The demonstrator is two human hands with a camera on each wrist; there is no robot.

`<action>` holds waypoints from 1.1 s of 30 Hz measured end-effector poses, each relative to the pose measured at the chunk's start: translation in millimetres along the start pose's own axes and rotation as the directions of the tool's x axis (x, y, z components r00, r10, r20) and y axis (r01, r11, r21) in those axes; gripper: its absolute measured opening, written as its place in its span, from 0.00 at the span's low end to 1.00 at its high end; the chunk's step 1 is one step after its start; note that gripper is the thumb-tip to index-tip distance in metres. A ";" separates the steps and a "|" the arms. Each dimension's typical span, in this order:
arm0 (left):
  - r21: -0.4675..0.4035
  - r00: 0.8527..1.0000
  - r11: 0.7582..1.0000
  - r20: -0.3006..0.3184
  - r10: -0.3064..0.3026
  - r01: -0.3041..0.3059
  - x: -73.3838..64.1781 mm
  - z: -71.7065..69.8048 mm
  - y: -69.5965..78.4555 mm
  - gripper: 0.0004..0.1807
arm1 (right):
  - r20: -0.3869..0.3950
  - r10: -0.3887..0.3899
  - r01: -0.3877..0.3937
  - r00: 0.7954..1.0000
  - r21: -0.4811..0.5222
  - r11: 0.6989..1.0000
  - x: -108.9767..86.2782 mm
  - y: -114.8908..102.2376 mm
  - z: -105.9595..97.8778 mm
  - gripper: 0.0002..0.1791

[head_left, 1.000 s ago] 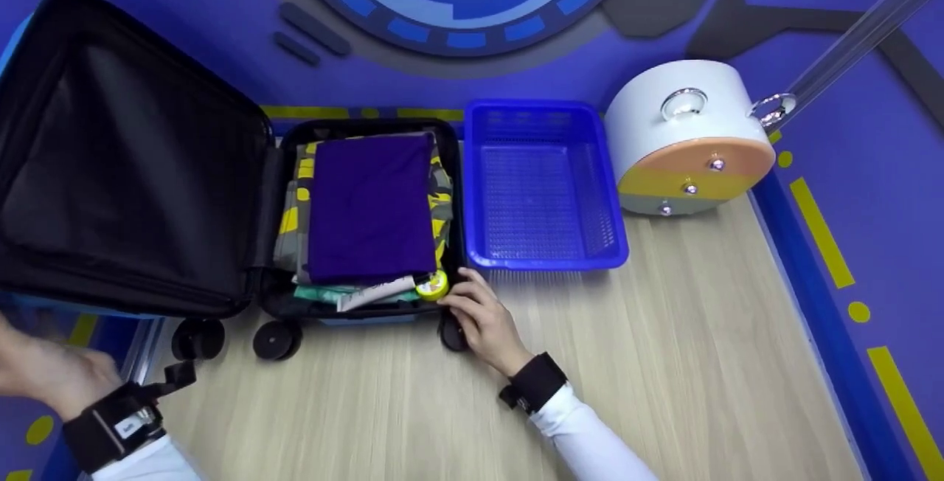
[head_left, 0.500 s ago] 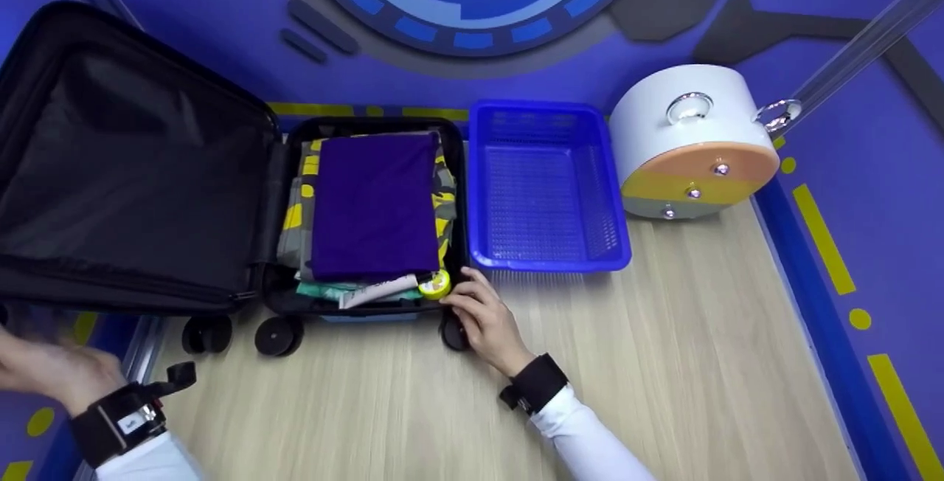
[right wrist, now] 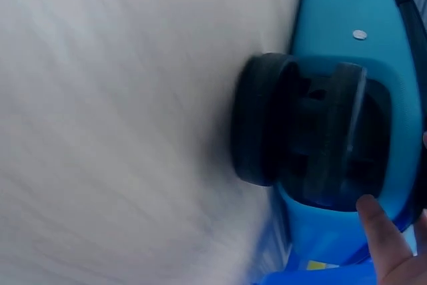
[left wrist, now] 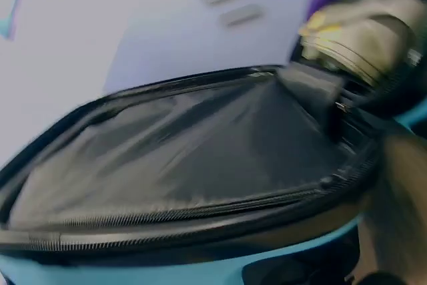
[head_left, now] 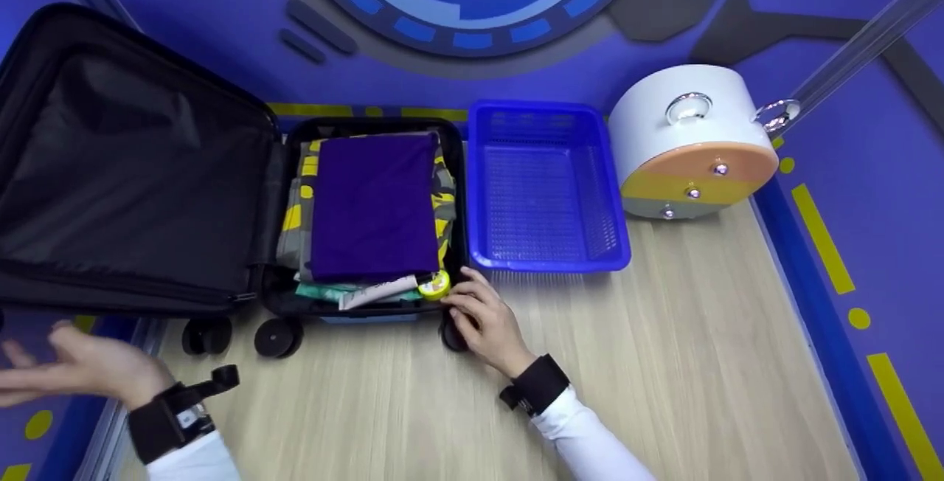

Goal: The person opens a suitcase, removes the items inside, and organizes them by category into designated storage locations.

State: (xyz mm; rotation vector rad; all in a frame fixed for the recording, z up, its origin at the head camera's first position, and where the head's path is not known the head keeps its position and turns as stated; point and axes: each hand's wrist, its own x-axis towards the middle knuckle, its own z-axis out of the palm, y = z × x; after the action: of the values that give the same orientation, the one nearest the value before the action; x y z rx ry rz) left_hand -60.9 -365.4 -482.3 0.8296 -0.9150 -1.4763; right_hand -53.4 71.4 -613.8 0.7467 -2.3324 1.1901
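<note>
No readable text: marks on pale tube (head_left: 378, 293), yellow round tin (head_left: 435, 286), white wrist-strap label (head_left: 189, 417) too small or blurred.

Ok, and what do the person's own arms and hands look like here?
The left hand and right hand wear no gloves. White sleeves cover both forearms. The left wristband is black, with a pale label and a short black stalk. The right wristband is black too, with a small dark attachment.

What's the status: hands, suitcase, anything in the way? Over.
Left hand near suitcase, nothing visible in it. Right hand touching suitcase's near right corner. Suitcase open, folded fabric inside. Tube at near edge, possible snag.
</note>
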 end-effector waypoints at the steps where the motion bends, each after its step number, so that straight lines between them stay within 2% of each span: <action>1: 0.024 0.993 0.993 0.032 0.117 -0.118 -8.3 0.1 -3.0 0.46 | 0.005 0.006 -0.006 1.000 -0.006 1.000 2.5 -2.2 -2.1 0.12; 2: 0.044 0.971 0.972 0.073 0.229 -0.232 -17.2 1.1 -5.3 0.44 | 0.007 0.013 -0.013 1.000 -0.012 1.000 5.5 -4.6 -4.5 0.12; 3: 0.071 0.937 0.939 0.121 0.326 -0.336 -26.8 1.9 -6.8 0.41 | 0.006 0.020 -0.020 1.000 -0.017 1.000 9.1 -6.6 -6.7 0.12; 5: 0.070 0.854 0.867 0.229 0.468 -0.494 -47.2 6.5 -8.3 0.39 | 0.006 0.057 -0.057 0.998 -0.016 0.998 18.9 -11.4 -12.6 0.13; 6: 0.048 0.821 0.848 0.284 0.495 -0.528 -57.9 10.1 -7.4 0.38 | 0.004 0.079 -0.079 0.997 -0.012 0.997 24.7 -13.4 -15.6 0.13; 8: 0.016 0.769 0.829 0.384 0.511 -0.559 -78.4 19.8 -7.6 0.35 | 0.002 0.134 -0.134 0.991 0.002 0.991 37.9 -16.3 -21.0 0.15; 10: 0.014 0.716 0.824 0.503 0.484 -0.567 -94.7 27.2 -15.4 0.32 | 0.017 0.204 -0.205 0.979 0.041 0.978 52.9 -17.2 -25.5 0.16; 13: 0.074 0.614 0.820 0.701 0.363 -0.568 -107.4 35.2 -38.6 0.31 | 0.069 0.323 -0.329 0.944 0.113 0.938 76.7 -14.9 -28.5 0.20; 14: 0.112 0.579 0.822 0.763 0.288 -0.558 -110.2 37.5 -47.3 0.31 | 0.095 0.362 -0.373 0.927 0.136 0.918 84.6 -13.7 -29.1 0.21; 15: 0.172 0.549 0.819 0.812 0.197 -0.547 -112.7 40.5 -55.1 0.32 | 0.120 0.400 -0.415 0.908 0.149 0.897 92.1 -11.8 -29.1 0.22; 16: 0.237 0.522 0.809 0.847 0.099 -0.538 -115.4 44.7 -61.5 0.32 | 0.142 0.437 -0.456 0.888 0.158 0.876 99.1 -9.7 -28.7 0.24; 17: 0.313 0.499 0.789 0.866 -0.008 -0.529 -118.2 49.3 -66.4 0.33 | 0.164 0.471 -0.495 0.867 0.162 0.854 105.7 -7.7 -28.2 0.25; 18: 0.392 0.484 0.761 0.867 -0.118 -0.517 -121.2 54.8 -70.1 0.33 | 0.184 0.502 -0.530 0.845 0.165 0.832 111.6 -5.8 -27.3 0.26; 20: 0.531 0.451 0.680 0.834 -0.317 -0.505 -126.5 67.1 -75.0 0.35 | 0.219 0.553 -0.589 0.804 0.164 0.791 122.3 -2.0 -24.8 0.28; 21: 0.582 0.437 0.637 0.809 -0.393 -0.505 -128.6 73.8 -76.8 0.36 | 0.231 0.578 -0.617 0.783 0.169 0.769 127.1 0.2 -22.8 0.29; 23: 0.644 0.405 0.559 0.765 -0.501 -0.522 -130.7 85.2 -81.6 0.38 | 0.257 0.628 -0.678 0.734 0.220 0.702 135.9 3.8 -17.7 0.31; 25: 0.665 0.386 0.504 0.739 -0.552 -0.551 -131.2 93.2 -86.4 0.40 | 0.281 0.672 -0.728 0.685 0.276 0.627 143.4 7.0 -12.0 0.33; 28: 0.660 0.373 0.449 0.730 -0.573 -0.602 -130.2 98.0 -92.0 0.39 | 0.322 0.713 -0.777 0.623 0.357 0.518 151.7 11.7 -3.2 0.34; 29: 0.657 0.371 0.432 0.728 -0.577 -0.618 -129.8 98.5 -93.4 0.39 | 0.337 0.719 -0.788 0.608 0.371 0.492 153.7 12.8 -0.8 0.34; 31: 0.650 0.360 0.406 0.724 -0.588 -0.643 -129.4 99.7 -95.4 0.39 | 0.365 0.724 -0.804 0.585 0.378 0.459 156.9 15.5 2.0 0.34; 33: 0.652 0.330 0.392 0.705 -0.628 -0.649 -129.4 102.7 -96.3 0.40 | 0.394 0.730 -0.822 0.559 0.377 0.427 160.1 18.1 3.0 0.34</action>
State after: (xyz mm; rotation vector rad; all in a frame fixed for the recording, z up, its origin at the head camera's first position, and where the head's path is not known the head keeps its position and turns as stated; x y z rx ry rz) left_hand -182.7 -223.6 -522.9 0.5269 -3.0152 -1.1947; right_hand -188.3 34.4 -533.9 -0.2420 -2.5729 2.3259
